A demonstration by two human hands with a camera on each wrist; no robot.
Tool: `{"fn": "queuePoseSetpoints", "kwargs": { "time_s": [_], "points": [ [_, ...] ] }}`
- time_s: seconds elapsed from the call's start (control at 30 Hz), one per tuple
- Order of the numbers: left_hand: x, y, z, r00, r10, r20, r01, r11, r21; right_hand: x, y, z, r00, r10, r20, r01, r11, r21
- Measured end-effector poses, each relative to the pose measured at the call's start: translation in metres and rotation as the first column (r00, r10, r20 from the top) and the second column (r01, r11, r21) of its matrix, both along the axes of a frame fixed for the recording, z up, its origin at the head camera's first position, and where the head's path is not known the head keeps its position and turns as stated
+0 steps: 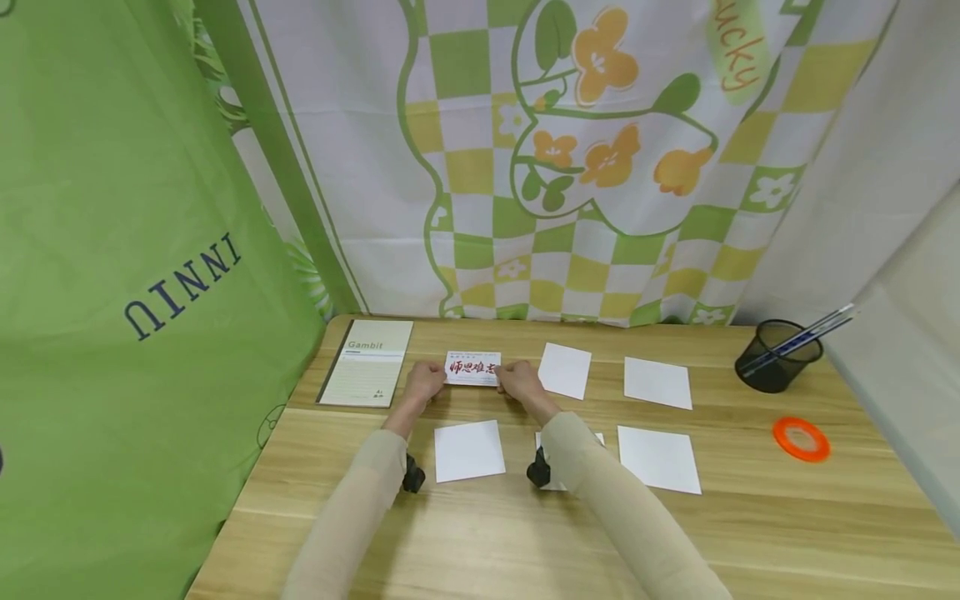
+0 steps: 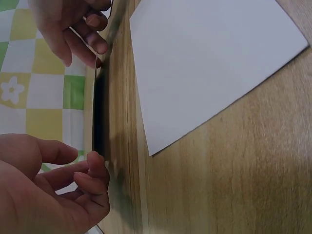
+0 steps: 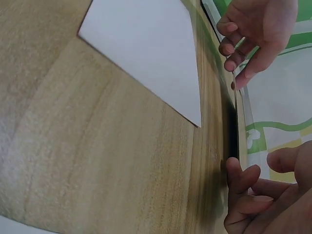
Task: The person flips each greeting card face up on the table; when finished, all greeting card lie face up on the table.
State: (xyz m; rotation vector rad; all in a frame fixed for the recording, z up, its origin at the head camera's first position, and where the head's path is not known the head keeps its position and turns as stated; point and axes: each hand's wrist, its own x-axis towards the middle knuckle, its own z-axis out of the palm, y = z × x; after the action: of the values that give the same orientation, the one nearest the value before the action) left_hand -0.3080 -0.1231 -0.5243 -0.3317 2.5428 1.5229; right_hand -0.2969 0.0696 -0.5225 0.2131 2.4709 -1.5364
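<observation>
A small white card (image 1: 472, 363) with red handwritten-style characters is held at its two ends, seen face-on in the head view. My left hand (image 1: 426, 381) pinches its left end and my right hand (image 1: 521, 382) pinches its right end. Seen edge-on in the left wrist view, the card (image 2: 94, 112) is a thin line between the hands, with a dark shadow beside it on the wood. A blank white square card (image 1: 469, 451) lies nearer my body. Another white card (image 1: 555, 482) is partly hidden by my right sleeve.
More blank cards lie to the right: one tilted card (image 1: 565, 371), a back card (image 1: 657, 383) and a front card (image 1: 659, 459). A notebook (image 1: 366, 363) is at left. A black mesh pen cup (image 1: 772, 367) and an orange tape roll (image 1: 801, 439) stand right. Curtains hang behind.
</observation>
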Motion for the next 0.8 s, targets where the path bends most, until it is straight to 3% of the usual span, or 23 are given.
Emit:
{"fn": "queuePoseSetpoints", "kwargs": {
  "time_s": [0.2, 0.37, 0.47, 0.57, 0.7, 0.8],
  "points": [
    [0.001, 0.000, 0.003, 0.999, -0.048, -0.008, 0.047, 0.997, -0.053, 0.002, 0.000, 0.001, 0.998, 0.048, -0.032, -0.045, 0.996, 0.072],
    [0.007, 0.000, 0.004, 0.996, -0.088, -0.005, 0.086, 0.982, -0.166, 0.006, 0.005, 0.000, 0.990, 0.123, -0.062, -0.112, 0.981, 0.159],
    [0.009, 0.003, 0.002, 0.991, -0.113, -0.073, 0.097, 0.977, -0.192, 0.008, 0.012, 0.001, 0.985, 0.139, -0.097, -0.118, 0.974, 0.195],
    [0.009, 0.009, 0.001, 0.966, -0.164, -0.200, 0.130, 0.977, -0.171, 0.008, 0.020, 0.004, 0.984, 0.121, -0.131, -0.094, 0.976, 0.195],
    [0.009, 0.023, 0.002, 0.910, -0.217, -0.355, 0.170, 0.973, -0.157, 0.008, 0.032, 0.009, 0.981, 0.094, -0.170, -0.064, 0.982, 0.179],
    [0.010, 0.033, 0.004, 0.879, -0.242, -0.411, 0.179, 0.966, -0.188, 0.008, 0.040, 0.011, 0.977, 0.095, -0.193, -0.060, 0.981, 0.183]
  ]
}}
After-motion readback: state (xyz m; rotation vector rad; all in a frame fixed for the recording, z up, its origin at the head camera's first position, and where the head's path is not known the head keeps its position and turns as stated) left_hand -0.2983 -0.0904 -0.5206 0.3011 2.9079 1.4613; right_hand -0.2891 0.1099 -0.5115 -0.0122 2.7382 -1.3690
